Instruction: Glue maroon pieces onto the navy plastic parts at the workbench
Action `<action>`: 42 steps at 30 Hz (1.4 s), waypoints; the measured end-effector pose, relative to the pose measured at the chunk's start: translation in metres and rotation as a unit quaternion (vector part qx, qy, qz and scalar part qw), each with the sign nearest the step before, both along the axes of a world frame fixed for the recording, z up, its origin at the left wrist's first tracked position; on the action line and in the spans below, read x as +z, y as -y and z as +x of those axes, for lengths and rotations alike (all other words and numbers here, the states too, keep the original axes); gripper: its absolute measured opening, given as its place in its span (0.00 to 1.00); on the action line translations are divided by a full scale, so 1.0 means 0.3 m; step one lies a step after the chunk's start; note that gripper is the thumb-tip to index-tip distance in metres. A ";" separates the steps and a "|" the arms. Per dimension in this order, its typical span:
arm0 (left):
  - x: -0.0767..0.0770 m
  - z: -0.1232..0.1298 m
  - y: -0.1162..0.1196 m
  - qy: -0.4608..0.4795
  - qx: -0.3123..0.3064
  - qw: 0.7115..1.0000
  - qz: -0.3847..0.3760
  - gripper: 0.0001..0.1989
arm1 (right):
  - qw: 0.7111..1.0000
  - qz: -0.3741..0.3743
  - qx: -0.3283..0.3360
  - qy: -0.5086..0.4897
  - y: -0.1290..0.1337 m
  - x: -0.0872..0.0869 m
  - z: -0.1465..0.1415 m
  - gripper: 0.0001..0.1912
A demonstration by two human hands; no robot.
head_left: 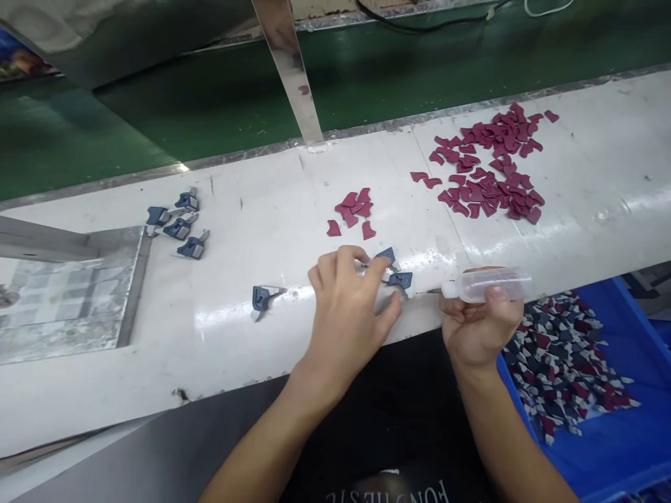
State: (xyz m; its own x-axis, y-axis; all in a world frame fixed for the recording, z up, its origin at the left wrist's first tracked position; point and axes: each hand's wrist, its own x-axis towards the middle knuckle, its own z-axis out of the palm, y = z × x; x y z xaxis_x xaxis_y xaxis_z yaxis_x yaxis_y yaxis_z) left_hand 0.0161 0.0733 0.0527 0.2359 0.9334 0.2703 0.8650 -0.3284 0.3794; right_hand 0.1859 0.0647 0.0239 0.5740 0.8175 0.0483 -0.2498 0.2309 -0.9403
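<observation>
My left hand [349,300] is over the white table, its index fingertip touching a small blue piece with a light grey tab [386,255]. A second blue piece [400,280] lies just beside it, between finger and thumb, apparently resting on the table. The fingers are apart. Wrapped in my right hand [479,325] is a clear squeeze bottle [495,285], held on its side. Its thin nozzle points left, close to the second blue piece. Another blue piece [261,297] lies left of my left hand.
Small maroon pieces [354,205] lie beyond my left hand, with a larger maroon pile [493,192] farther right. Several blue pieces [178,227] sit at left near a metal plate [131,293]. A blue bin [642,412] of mixed pieces stands lower right. A metal post [298,84] rises behind.
</observation>
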 end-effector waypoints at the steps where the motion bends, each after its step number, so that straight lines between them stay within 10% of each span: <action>1: -0.004 0.026 0.002 -0.001 -0.005 1.000 0.004 0.13 | 1.000 -0.003 -0.004 -0.018 -0.002 0.006 0.002 0.11; 8: -0.055 0.086 0.081 -0.012 -0.012 1.000 -0.012 0.14 | 0.998 -0.035 0.017 -0.057 -0.013 0.020 0.025 0.18; 16: -0.075 0.014 0.236 0.016 0.034 0.999 0.013 0.22 | 0.988 0.016 0.101 0.111 0.029 -0.037 0.026 0.11; 42: -0.108 0.019 0.200 0.128 0.049 0.991 -0.003 0.12 | 0.931 0.027 0.133 0.339 0.072 -0.026 0.018 0.11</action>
State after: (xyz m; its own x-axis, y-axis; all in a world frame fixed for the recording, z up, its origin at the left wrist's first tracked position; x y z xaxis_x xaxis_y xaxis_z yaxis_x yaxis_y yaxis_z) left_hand 0.0217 0.0133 0.0203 0.0679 0.9500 0.3048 0.7675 -0.2450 0.5925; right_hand 0.1913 0.0430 0.0161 0.1744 0.9122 0.3709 0.3414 0.2973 -0.8917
